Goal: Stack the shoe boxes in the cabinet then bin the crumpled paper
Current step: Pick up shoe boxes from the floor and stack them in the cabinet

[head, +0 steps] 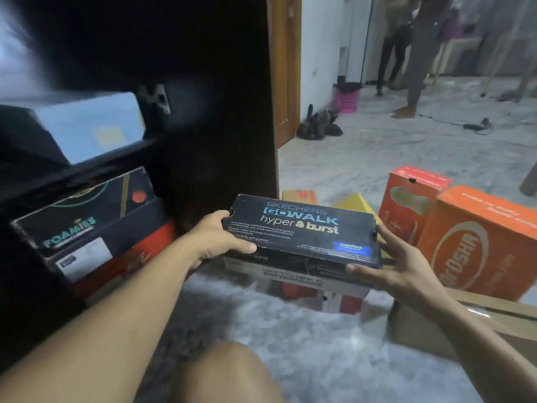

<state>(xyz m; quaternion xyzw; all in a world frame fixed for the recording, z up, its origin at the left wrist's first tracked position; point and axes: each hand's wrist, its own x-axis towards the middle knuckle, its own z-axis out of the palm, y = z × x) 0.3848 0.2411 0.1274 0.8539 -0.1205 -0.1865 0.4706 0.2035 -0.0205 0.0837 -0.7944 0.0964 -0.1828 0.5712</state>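
Note:
A black Skechers shoe box (302, 228) is held in front of me, just above another Skechers box (293, 279) on the floor. My left hand (220, 238) grips its left end, thumb on top. My right hand (389, 261) holds its right end with spread fingers, thumb along the front edge. The dark cabinet (203, 82) stands open to the left. Its lower shelf holds a black Foamies box (84, 210) on a dark box and a red one. A light blue box (87, 126) lies on the shelf above.
Two orange boxes (479, 242) stand at the right, with a yellow box (354, 203) behind and a brown carton (494, 324) in front. A pink bin (347, 97) stands by the far wall near dark shoes (319, 123). People stand at the back. My knee is at the bottom centre.

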